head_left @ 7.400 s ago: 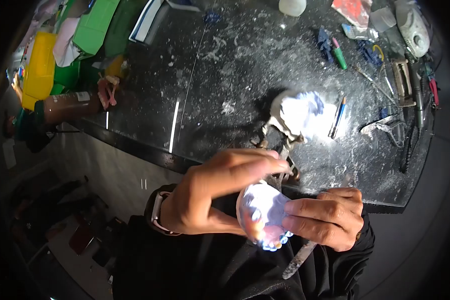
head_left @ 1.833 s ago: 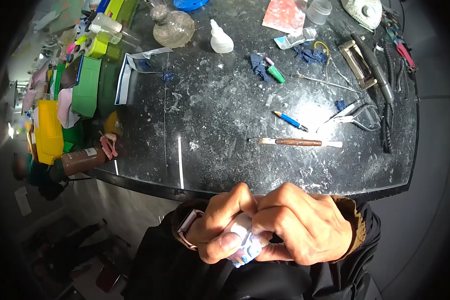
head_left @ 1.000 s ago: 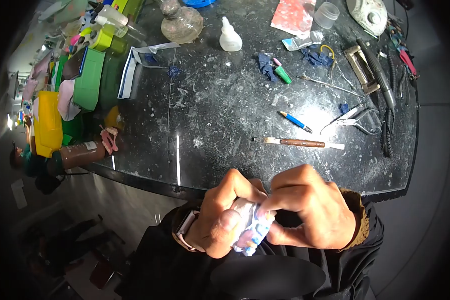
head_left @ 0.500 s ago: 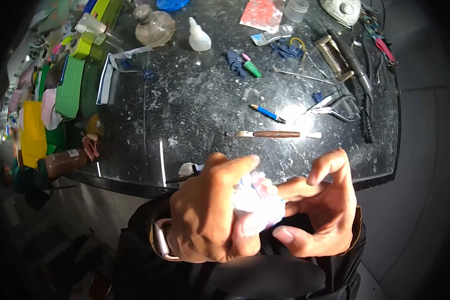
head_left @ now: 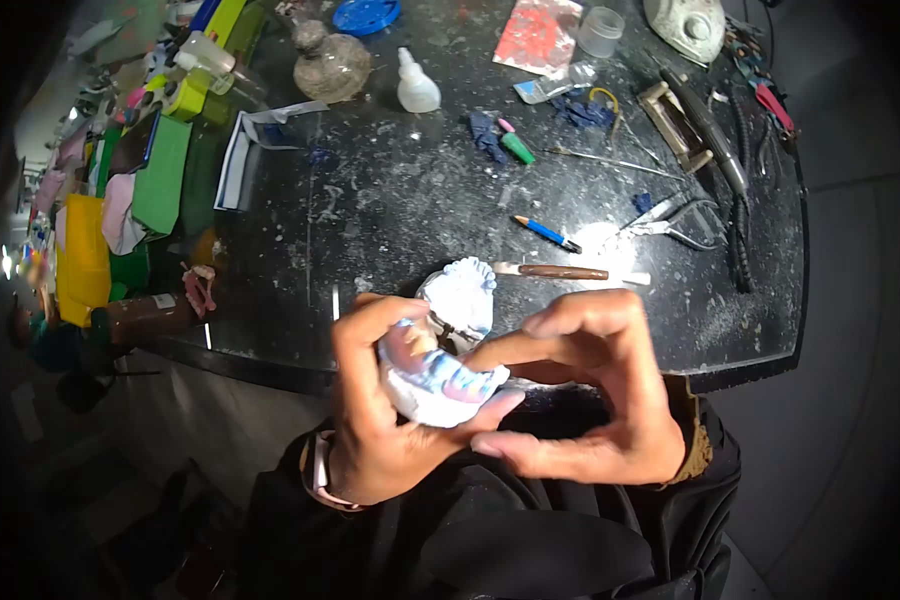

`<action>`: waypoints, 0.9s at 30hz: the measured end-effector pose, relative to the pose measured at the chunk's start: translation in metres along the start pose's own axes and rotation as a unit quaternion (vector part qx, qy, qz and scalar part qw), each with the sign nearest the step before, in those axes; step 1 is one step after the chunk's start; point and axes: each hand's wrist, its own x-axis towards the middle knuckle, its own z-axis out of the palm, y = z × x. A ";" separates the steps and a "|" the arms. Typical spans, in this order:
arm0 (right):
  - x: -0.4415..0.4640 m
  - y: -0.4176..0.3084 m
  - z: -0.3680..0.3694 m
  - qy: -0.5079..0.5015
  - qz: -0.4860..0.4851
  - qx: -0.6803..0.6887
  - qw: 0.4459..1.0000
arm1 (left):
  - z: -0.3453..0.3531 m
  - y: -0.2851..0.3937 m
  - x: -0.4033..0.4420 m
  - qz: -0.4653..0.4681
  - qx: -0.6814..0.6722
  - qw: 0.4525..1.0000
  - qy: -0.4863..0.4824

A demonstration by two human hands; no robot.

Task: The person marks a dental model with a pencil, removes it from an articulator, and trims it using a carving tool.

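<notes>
While gripping a dental cast [head_left: 432, 402] in the left hand [head_left: 368, 425], with fingers curled over its far side and thumb along its near side, have it tilted, nearer than the brown-handled tool [head_left: 570, 271] and to the left of it. Can make out a whitish base, with bluish, pinkish and yellowish patches along the upper part. Have the right hand [head_left: 638, 400] nearer than the tool as well, curved loosely, with thumb and fingers well parted; cannot tell whether touching the cast's right end with a fingertip or only just beside it. Can see a white cast [head_left: 460, 298] just left of the tool, with its toothed edge near the tool's left end and a dark metal part at its near side (cannot tell whether joined to the held one). Find on the dark, dusty table [head_left: 400, 210], just past the tool, a blue pencil [head_left: 547, 233] with its sharpened end to the left. Past the tool and to its right, see pliers [head_left: 685, 225] in bright light. Farther beyond the tool, notice a green-capped piece [head_left: 517, 148] beside crumpled blue material [head_left: 487, 138]. Well beyond the tool and to its left, spot a white dropper bottle [head_left: 418, 92] and a glass flask [head_left: 330, 70]; well beyond it, near straight ahead, a red-and-white packet [head_left: 537, 37] next to a clear cup [head_left: 601, 33].
</notes>
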 end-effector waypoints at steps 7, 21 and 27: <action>0.010 0.025 0.015 -0.027 0.063 0.102 0.992 | -0.011 -0.011 -0.014 -0.034 0.059 0.998 0.015; 0.013 0.063 0.025 -0.081 0.018 -0.337 0.938 | -0.037 -0.036 -0.037 0.016 -0.218 0.976 -0.003; 0.017 0.067 0.038 -0.170 0.017 -0.275 0.946 | -0.047 -0.051 -0.045 0.066 -0.495 0.862 0.090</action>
